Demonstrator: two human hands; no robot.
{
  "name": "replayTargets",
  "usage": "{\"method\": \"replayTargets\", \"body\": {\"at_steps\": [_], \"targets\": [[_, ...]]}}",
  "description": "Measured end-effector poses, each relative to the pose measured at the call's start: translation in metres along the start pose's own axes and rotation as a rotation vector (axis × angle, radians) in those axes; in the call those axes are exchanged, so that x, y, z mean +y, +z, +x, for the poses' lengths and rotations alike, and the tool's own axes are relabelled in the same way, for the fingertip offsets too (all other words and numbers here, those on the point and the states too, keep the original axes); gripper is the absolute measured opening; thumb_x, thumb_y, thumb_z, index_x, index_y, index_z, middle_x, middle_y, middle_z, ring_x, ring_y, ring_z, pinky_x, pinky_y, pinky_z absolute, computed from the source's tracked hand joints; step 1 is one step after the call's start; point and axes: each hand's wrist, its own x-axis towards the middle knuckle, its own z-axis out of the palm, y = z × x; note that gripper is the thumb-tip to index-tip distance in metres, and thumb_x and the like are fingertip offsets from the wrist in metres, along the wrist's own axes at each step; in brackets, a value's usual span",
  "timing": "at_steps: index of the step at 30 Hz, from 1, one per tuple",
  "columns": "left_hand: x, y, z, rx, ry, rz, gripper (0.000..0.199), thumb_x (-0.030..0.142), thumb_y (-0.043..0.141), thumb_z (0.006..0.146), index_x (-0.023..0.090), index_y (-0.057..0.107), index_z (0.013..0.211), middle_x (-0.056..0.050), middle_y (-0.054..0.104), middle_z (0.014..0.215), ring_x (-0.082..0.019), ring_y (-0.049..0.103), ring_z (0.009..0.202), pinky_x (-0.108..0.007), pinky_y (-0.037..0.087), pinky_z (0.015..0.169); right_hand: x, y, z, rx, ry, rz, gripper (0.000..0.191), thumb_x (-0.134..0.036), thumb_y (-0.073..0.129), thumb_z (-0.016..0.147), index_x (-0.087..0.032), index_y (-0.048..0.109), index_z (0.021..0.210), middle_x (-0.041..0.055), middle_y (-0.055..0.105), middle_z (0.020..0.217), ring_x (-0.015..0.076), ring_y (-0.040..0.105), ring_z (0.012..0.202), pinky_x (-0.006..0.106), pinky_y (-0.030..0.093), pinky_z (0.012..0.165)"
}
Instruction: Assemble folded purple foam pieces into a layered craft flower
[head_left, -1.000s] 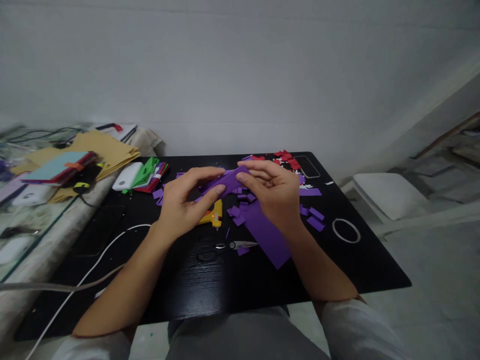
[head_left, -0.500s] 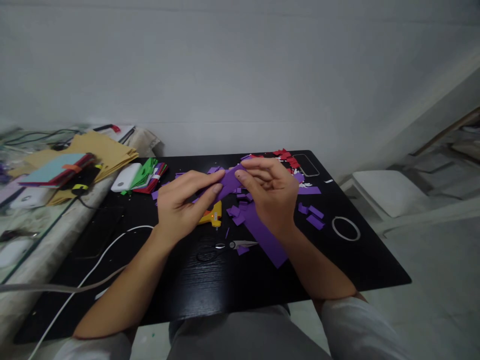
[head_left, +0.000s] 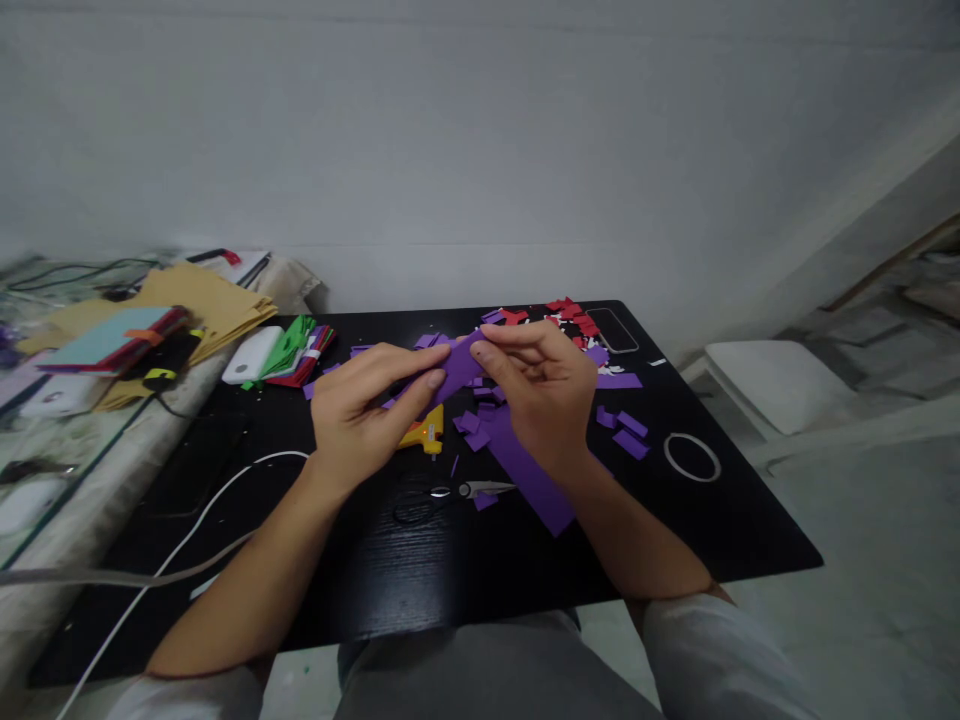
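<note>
Between both hands, above the table, is a strip of purple paper (head_left: pixel 459 368). My left hand (head_left: pixel 367 405) pinches its left end with thumb and forefinger. The other end is gripped by my right hand (head_left: pixel 544 385), thumb in front and fingers behind. Below them on the table lie a yellow glue gun (head_left: pixel 426 432), partly covered by my left hand, and a pair of scissors (head_left: pixel 442 493) with black handles. A longer purple sheet (head_left: pixel 536 480) runs out from beneath my right wrist. Small purple pieces (head_left: pixel 474 428) are scattered around it.
A metal ring (head_left: pixel 691 457) lies at the right of the black table (head_left: pixel 420 575). Red scraps (head_left: pixel 577 315) and white bits sit at the back. To the left are a bundle of coloured pieces (head_left: pixel 300 350), a white cable (head_left: pixel 214 500) and a cluttered glass surface (head_left: pixel 82 440). A white stool (head_left: pixel 776 385) stands at right.
Both hands keep hold of the purple strip in nearly the same place. My right fingers have shifted slightly down at the strip's upper end. The things on the table have not moved.
</note>
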Motion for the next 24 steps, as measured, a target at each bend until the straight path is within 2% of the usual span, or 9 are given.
{"method": "replayTargets", "body": {"at_steps": [11,17,24], "targets": [[0.0023,0.0025,-0.0012,0.025,-0.036,0.018,0.034,0.018,0.081,0.089,0.036,0.081,0.118,0.001,0.083,0.096,-0.015,0.073,0.077,-0.031,0.058,0.071,0.0012,-0.001,0.0,0.013,0.004,-0.06,0.009,-0.023,0.08,0.087,-0.024,0.077,0.096,0.0014,0.084,0.096,0.0182,0.082,0.09,0.035,0.07,0.088],[0.0038,0.0041,-0.0034,0.019,-0.056,0.015,0.028,0.02,0.08,0.091,0.033,0.081,0.115,0.0,0.083,0.096,-0.015,0.074,0.079,-0.031,0.06,0.072,0.0009,-0.0003,-0.0005,0.029,-0.009,-0.01,0.009,-0.022,0.081,0.085,-0.025,0.076,0.092,0.0002,0.084,0.094,0.0176,0.082,0.088,0.033,0.07,0.087],[0.0027,0.0055,-0.0054,0.011,-0.287,-0.076,0.026,0.03,0.081,0.089,0.023,0.076,0.114,-0.003,0.08,0.099,-0.015,0.077,0.083,-0.027,0.064,0.074,0.0006,-0.0044,0.0035,0.075,-0.022,-0.063,0.013,-0.026,0.078,0.089,-0.026,0.073,0.101,0.0007,0.083,0.097,0.0201,0.082,0.092,0.035,0.07,0.086]]}}
